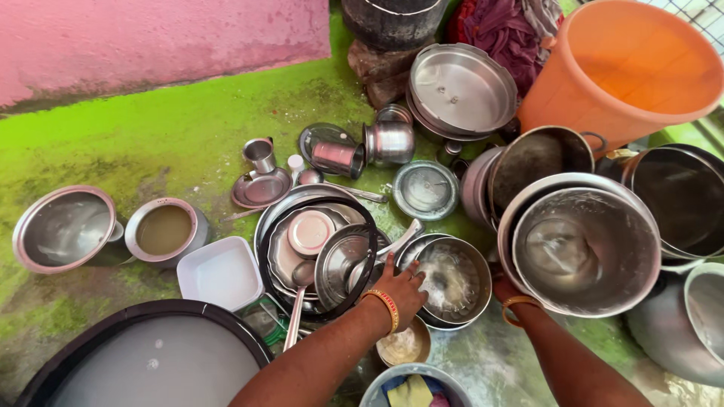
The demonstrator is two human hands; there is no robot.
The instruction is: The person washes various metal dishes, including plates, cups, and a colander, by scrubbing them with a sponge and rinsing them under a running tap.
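Note:
My left hand, with a red and gold bangle on its wrist, grips the near-left rim of a round steel bowl that sits among wet dishes on the ground. My right hand reaches in from the lower right, a gold bangle on its wrist. Its fingers are hidden behind the rim of a large steel pot, right beside the bowl. Whether it holds anything cannot be told.
A stack of plates and lids lies left of the bowl, with a white square container and a black water tub nearer. An orange bucket stands far right. Several steel vessels crowd the green, wet floor.

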